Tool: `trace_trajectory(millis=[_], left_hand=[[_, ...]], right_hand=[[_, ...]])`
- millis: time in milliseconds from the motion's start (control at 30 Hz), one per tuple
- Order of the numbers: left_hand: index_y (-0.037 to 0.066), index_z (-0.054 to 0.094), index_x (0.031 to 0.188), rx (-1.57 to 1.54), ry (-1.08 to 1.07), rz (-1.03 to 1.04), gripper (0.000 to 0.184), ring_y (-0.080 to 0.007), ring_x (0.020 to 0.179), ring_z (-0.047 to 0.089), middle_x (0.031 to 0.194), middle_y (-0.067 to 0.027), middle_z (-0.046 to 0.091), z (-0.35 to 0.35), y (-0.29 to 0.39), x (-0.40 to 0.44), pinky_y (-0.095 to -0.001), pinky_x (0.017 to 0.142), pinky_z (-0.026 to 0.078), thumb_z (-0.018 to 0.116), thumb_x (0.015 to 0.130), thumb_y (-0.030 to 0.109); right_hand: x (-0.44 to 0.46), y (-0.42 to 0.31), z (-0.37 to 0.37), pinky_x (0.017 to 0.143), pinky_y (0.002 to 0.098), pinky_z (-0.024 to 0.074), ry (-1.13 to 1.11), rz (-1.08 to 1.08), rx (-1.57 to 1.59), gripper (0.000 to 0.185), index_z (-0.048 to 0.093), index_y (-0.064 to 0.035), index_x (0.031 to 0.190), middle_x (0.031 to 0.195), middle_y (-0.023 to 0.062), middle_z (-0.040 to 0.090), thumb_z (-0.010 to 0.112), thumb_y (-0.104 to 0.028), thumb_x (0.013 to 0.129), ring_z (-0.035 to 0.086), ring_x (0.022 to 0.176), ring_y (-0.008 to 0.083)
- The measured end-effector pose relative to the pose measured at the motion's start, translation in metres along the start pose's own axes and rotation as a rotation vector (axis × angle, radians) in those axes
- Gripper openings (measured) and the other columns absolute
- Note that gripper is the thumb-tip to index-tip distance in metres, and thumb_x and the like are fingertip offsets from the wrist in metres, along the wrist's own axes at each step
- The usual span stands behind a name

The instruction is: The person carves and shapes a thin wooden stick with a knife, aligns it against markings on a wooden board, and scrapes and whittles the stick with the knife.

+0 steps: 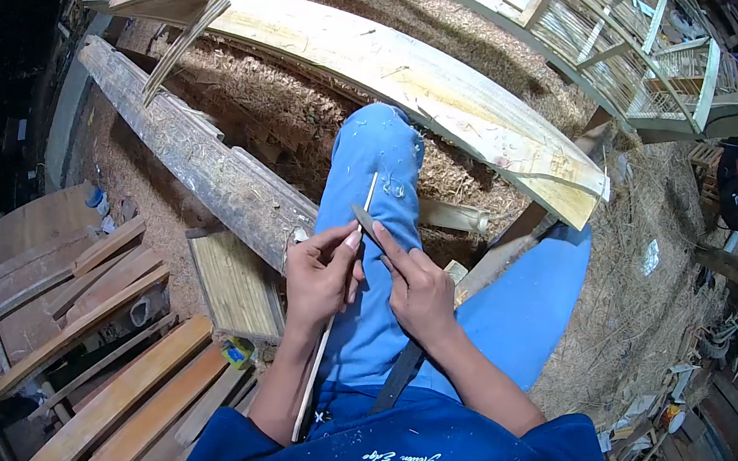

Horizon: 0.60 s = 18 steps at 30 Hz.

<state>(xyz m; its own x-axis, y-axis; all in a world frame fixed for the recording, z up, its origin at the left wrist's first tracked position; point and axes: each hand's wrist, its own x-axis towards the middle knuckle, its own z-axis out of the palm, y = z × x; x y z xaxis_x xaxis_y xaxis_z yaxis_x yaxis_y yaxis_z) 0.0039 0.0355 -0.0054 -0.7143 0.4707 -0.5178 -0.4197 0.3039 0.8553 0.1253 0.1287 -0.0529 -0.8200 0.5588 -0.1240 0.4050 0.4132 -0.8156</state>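
Note:
My left hand (320,282) is closed around a thin, pale strip of wood or bamboo (314,373), its thumb and fingers pinching it over my raised knee. One end of the strip points up past the fingers; the other runs down along my forearm to my waist. In my right hand (421,293) is a knife, its short grey blade (364,220) lying against the strip just above the left fingertips. A long dark handle (401,375) comes out below the right hand and reaches toward my shirt. Pale shavings cling to the blue trousers (382,144).
A long pale plank (347,46) crosses in front of my knees, with a weathered beam (201,157) to the left. A bundle of thin strips (186,46) leans there. Planks (134,386) lie lower left, a slatted frame (634,56) stands upper right, and shavings cover the ground.

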Motion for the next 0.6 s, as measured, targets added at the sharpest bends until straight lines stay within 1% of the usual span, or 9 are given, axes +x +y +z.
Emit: trace_trajectory(millis=[133, 200, 333, 467, 533, 600], left_hand=[[-0.005, 0.067, 0.118, 0.015, 0.002, -0.041, 0.025, -0.0072, 0.038, 0.048, 0.061, -0.0056, 0.062, -0.003, -0.002, -0.019, -0.0228, 0.033, 0.034, 0.061, 0.100, 0.012], [-0.004, 0.066, 0.120, 0.044, 0.024, -0.065, 0.027, -0.0079, 0.037, 0.046, 0.060, -0.0061, 0.061, -0.007, -0.005, -0.033, -0.0228, 0.031, 0.033, 0.060, 0.100, 0.013], [-0.005, 0.066, 0.119, -0.017, 0.017, -0.081, 0.025, -0.0077, 0.039, 0.049, 0.063, -0.0076, 0.064, -0.011, -0.009, -0.042, -0.0224, 0.033, 0.035, 0.060, 0.100, 0.011], [-0.006, 0.065, 0.119, -0.017, 0.058, -0.052, 0.026, -0.0078, 0.039, 0.050, 0.065, -0.0084, 0.065, 0.000, 0.003, -0.020, -0.0228, 0.033, 0.035, 0.059, 0.100, 0.011], [-0.006, 0.065, 0.118, 0.025, 0.055, -0.024, 0.026, -0.0080, 0.040, 0.051, 0.067, -0.0084, 0.066, 0.006, 0.010, -0.002, -0.0230, 0.034, 0.036, 0.059, 0.101, 0.013], [-0.006, 0.065, 0.118, 0.039, 0.042, -0.024, 0.027, -0.0077, 0.040, 0.051, 0.066, -0.0072, 0.065, 0.007, 0.009, 0.016, -0.0232, 0.035, 0.037, 0.059, 0.101, 0.014]], right_hand=[[0.006, 0.006, 0.004, 0.059, 0.0444, 0.0486, 0.053, 0.003, 0.043, 0.061, 0.053, -0.0331, 0.143, 0.069, 0.0140, 0.055, 0.063, -0.005, 0.090, 0.060, 0.063, 0.0329], [0.006, 0.010, 0.005, 0.058, 0.0499, 0.0492, 0.040, -0.017, 0.055, 0.061, 0.048, -0.0386, 0.146, 0.068, 0.0146, 0.053, 0.062, -0.013, 0.093, 0.060, 0.061, 0.0371], [0.009, 0.011, 0.008, 0.058, 0.0498, 0.0493, 0.051, -0.003, 0.053, 0.060, 0.048, -0.0386, 0.146, 0.068, 0.0145, 0.052, 0.061, -0.013, 0.093, 0.060, 0.061, 0.0366], [0.010, 0.009, 0.003, 0.058, 0.0501, 0.0493, 0.034, -0.052, 0.085, 0.059, 0.048, -0.0379, 0.146, 0.067, 0.0147, 0.051, 0.061, -0.013, 0.093, 0.060, 0.061, 0.0369], [0.008, 0.003, -0.003, 0.061, 0.0445, 0.0485, -0.016, -0.036, 0.091, 0.059, 0.054, -0.0257, 0.143, 0.071, 0.0176, 0.057, 0.062, -0.002, 0.089, 0.061, 0.065, 0.0353], [0.008, 0.006, 0.001, 0.062, 0.0446, 0.0488, 0.001, -0.035, 0.085, 0.060, 0.055, -0.0260, 0.143, 0.072, 0.0179, 0.058, 0.062, -0.002, 0.089, 0.061, 0.065, 0.0354]])
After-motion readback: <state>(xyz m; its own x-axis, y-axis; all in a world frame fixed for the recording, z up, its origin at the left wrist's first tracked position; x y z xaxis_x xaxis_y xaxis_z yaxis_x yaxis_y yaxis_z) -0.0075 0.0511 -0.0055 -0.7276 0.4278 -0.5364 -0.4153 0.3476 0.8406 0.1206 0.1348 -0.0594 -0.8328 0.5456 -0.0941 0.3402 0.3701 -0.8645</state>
